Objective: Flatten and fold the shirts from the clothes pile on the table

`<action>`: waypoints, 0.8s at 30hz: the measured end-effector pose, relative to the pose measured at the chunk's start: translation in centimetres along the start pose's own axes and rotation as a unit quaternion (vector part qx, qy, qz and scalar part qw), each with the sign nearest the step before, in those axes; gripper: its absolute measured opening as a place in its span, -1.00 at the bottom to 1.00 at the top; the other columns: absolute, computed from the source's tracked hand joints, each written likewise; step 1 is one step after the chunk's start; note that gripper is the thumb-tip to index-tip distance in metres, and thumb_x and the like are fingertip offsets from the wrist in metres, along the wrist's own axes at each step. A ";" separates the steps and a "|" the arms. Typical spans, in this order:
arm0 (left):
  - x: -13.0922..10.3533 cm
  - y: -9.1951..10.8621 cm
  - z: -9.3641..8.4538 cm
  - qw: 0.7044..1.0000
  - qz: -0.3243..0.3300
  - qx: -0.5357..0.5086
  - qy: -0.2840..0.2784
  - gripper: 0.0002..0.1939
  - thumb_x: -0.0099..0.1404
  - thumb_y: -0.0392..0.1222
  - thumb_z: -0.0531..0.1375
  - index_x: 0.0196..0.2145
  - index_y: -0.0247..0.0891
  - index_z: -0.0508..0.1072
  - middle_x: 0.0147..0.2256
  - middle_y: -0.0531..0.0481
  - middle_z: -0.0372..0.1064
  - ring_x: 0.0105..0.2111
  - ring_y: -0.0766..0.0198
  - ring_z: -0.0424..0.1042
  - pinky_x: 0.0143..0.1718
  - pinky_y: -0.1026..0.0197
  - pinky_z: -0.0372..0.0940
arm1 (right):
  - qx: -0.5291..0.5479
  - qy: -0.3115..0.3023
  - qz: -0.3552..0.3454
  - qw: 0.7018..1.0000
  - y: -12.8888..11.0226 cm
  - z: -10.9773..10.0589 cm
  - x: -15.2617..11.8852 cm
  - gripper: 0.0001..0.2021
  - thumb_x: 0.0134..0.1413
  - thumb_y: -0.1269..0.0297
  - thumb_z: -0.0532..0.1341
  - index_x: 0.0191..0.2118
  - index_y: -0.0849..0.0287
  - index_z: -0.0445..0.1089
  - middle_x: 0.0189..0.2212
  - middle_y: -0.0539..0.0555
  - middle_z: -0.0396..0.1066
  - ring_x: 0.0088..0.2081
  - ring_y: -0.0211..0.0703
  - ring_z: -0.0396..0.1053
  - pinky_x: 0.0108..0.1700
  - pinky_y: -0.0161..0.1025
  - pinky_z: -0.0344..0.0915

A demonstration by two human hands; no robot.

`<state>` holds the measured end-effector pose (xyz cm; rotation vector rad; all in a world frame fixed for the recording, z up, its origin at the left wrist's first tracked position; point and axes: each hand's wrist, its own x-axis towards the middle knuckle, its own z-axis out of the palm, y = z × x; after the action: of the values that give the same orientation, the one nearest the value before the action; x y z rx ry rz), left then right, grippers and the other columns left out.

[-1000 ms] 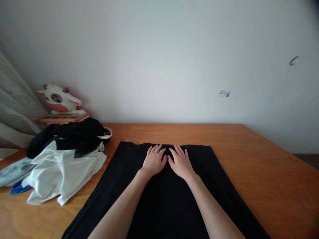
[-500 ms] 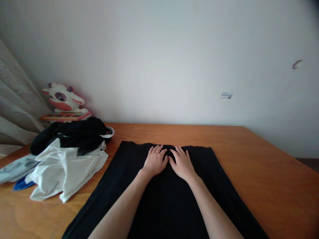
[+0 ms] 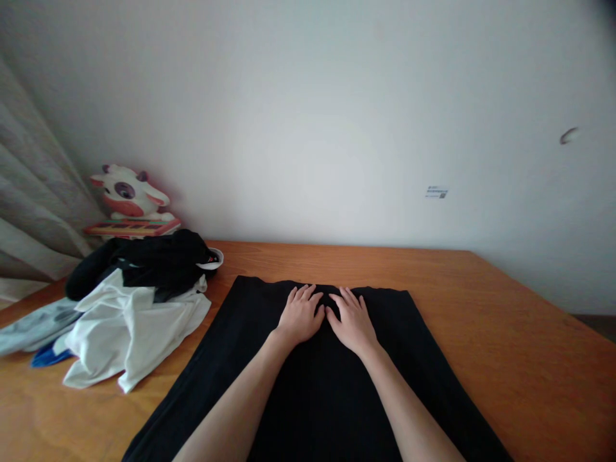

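So both my hands are palm down on the black cloth point(image 3: 322, 398), fingers loosely spread rather than pinching. Left hand point(image 3: 302, 316) and right hand point(image 3: 352, 321) sit side by side, thumb tips nearly meeting, fingertips right near the cloth's far edge. The cloth lies flat under both of them, sticks out past each hand on either side, and runs back toward me beneath my forearms. That far edge is a bit wavy just beyond my fingers.

Under it all is a wooden table point(image 3: 481, 333), with bare wood off to the right of my right hand and a strip of it ahead of my fingertips. Past that strip there's a pale wall point(image 3: 308, 128) with a little sticker point(image 3: 436, 192) ahead and right of my hands. Out to the left of my left hand: a white garment point(image 3: 129, 327), black clothes point(image 3: 158, 263) just behind it, then a cow toy point(image 3: 132, 192) farther back by the curtain point(image 3: 33, 179).

The near end of the cloth gets cut off at the bottom of my view, and my palms hide some of it. Could be trousers, but it's so dark I honestly can't tell.
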<state>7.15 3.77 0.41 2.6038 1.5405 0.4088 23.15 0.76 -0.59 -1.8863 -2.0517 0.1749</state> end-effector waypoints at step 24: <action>-0.1 -0.3 -0.1 1.000 0.014 -0.013 0.008 -0.54 0.47 -0.08 0.02 0.22 -0.25 0.39 0.32 -0.21 0.20 0.34 0.00 0.14 0.37 -0.17 -0.02 | 0.007 -0.043 -0.057 0.997 4.6 -3.0 -4.4 -0.42 0.39 -0.06 -0.05 0.35 0.13 0.22 0.42 0.16 0.02 0.43 -0.02 -0.04 0.42 0.02 -0.07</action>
<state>6.77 3.80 0.45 2.6113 1.4958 0.4503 28.66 -3.51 -0.03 -1.7768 -2.2014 0.2445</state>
